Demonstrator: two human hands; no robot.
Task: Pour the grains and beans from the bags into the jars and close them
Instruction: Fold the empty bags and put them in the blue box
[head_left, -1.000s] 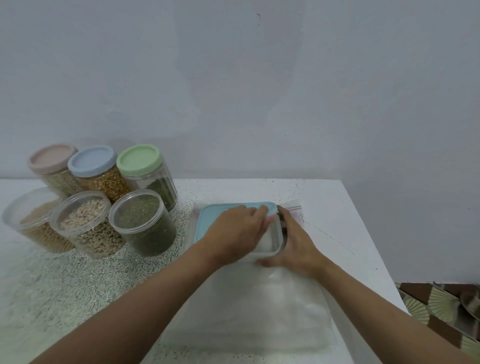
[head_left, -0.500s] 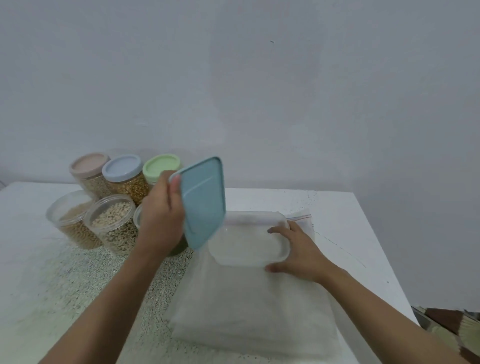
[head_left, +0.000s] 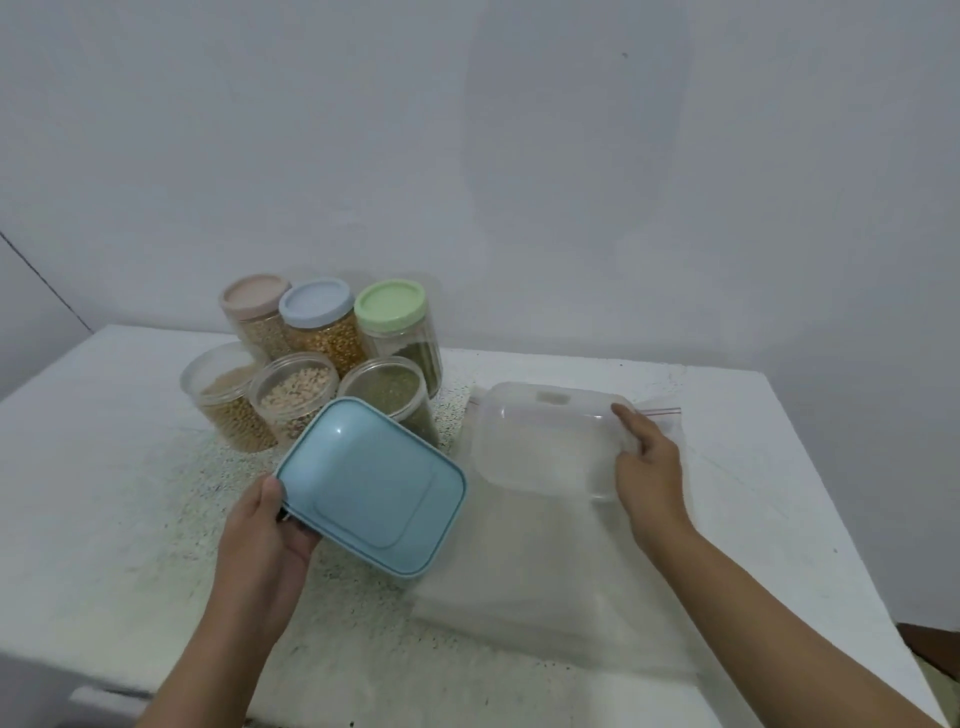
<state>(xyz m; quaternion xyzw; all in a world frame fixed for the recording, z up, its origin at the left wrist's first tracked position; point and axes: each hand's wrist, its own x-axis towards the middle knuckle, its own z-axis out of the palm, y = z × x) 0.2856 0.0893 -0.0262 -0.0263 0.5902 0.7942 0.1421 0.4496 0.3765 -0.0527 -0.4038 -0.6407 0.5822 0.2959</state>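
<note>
My left hand (head_left: 265, 525) grips a light blue rectangular lid (head_left: 371, 486) by its near left corner, holding it nearly flat just above the table. A clear rectangular container (head_left: 545, 436) sits open on top of a large clear zip bag (head_left: 545, 587) of white grains. My right hand (head_left: 647, 462) holds the container's right rim, thumb on the top edge. At the back left stand three jars with lids, pink (head_left: 254, 299), blue (head_left: 316, 302) and green (head_left: 389, 306). In front of them are three clear-topped jars (head_left: 296, 395) of grains and beans.
The white table (head_left: 104, 467) is speckled with spilled grains around the jars and in the middle. Its right edge (head_left: 831, 519) drops off to a patterned floor. A plain wall rises behind.
My left hand lifted the blue lid off the clear container, swung it left and brought it down flat near the table. My right hand stayed on the container's right side.
</note>
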